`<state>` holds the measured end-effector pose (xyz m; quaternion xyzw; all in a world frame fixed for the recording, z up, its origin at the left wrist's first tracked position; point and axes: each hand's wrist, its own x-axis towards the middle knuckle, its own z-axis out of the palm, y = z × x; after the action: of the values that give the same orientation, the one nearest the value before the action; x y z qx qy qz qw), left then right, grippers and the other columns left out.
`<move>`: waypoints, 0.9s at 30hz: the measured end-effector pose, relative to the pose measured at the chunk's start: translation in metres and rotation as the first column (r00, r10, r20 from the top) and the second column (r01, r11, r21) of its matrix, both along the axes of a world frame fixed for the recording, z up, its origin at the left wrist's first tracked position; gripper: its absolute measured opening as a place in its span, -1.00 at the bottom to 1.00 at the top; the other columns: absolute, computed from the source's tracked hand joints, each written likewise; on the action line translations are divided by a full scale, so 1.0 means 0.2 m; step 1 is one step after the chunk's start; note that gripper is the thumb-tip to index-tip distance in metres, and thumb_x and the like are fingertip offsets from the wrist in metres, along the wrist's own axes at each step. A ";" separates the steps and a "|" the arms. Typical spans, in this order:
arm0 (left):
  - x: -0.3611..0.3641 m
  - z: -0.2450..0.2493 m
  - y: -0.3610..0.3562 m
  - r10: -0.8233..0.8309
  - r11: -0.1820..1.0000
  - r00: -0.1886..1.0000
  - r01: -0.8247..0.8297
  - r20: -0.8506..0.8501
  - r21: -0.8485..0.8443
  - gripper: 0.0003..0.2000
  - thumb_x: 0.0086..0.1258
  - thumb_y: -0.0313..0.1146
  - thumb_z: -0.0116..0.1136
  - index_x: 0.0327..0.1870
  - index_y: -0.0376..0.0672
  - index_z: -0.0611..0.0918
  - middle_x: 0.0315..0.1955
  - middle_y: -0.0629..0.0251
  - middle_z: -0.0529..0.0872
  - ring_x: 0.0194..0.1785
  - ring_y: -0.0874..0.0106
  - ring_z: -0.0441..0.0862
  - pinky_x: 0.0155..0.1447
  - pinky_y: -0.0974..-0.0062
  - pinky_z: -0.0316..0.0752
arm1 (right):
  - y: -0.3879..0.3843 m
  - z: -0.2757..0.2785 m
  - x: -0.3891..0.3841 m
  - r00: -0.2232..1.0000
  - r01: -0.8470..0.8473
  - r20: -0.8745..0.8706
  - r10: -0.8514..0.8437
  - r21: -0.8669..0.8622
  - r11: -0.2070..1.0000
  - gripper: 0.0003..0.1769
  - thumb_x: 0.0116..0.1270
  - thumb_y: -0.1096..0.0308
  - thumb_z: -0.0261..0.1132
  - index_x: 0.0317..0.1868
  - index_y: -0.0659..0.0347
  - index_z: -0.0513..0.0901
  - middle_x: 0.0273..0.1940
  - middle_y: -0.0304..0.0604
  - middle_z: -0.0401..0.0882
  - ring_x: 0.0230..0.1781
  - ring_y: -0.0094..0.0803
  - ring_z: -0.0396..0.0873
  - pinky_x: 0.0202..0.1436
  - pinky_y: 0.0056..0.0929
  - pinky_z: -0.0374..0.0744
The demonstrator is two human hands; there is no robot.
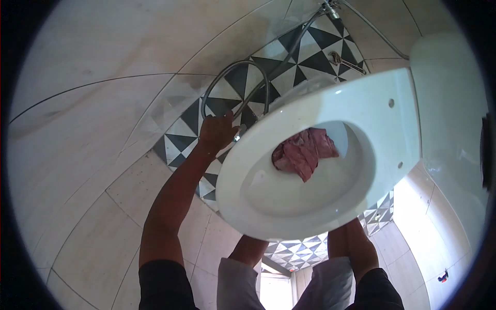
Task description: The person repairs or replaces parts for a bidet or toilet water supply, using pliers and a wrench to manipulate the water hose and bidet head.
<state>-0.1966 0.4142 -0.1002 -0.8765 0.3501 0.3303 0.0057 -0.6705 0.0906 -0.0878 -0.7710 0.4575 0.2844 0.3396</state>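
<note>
One white ceramic toilet bowl (320, 206) fills the middle of the head view, its broad oval rim glossy and smooth, narrowing to a squared rear deck with two small round holes. Inside lies a crumpled dusty-pink cloth (305, 152), its folds bunched and its edges uneven, resting on the upper part of the basin. The left hand (218, 132) is just beside the rim's left side, at the grey flexible hose (267, 82), which bends in a smooth loop above it; the fingers look bent and close together, but the dim light makes it impossible to tell whether they are closed round the hose. The right forearm (361, 248) reaches beneath the near rim, which hides the hand, so the state of its fingers cannot be told. Behind the bowl's deck stands a pale, rounded ceramic cistern (447, 103). Beyond the far rim, a metal wrench (351, 64) lies on patterned tiles (315, 44) of black and white triangles, near a shiny metal valve (330, 9) where the hose ends. Large beige tiles (119, 212) with thin dark joints surround the patterned strip. Below the bowl show grey fabric shorts (235, 284) and black sleeves (165, 284).
</note>
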 end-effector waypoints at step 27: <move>0.04 0.91 0.70 -0.079 -0.937 -0.167 -0.323 -0.983 0.131 -0.47 0.45 -0.08 0.15 0.16 -0.46 0.50 -0.05 0.03 0.65 -0.16 0.18 0.68 -0.16 0.39 0.61 | 0.23 1.30 0.13 0.987 0.158 -0.058 -0.150 0.169 0.973 -0.63 0.39 0.11 0.41 -0.11 0.30 0.68 -0.24 -0.04 0.73 -0.18 -0.31 0.71 -0.05 -0.29 0.64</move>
<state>-0.1878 0.5543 0.0814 -0.2850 -0.4145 -0.0550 -0.8625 -0.6439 0.1362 0.1727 -0.6941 0.4970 0.3132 0.4160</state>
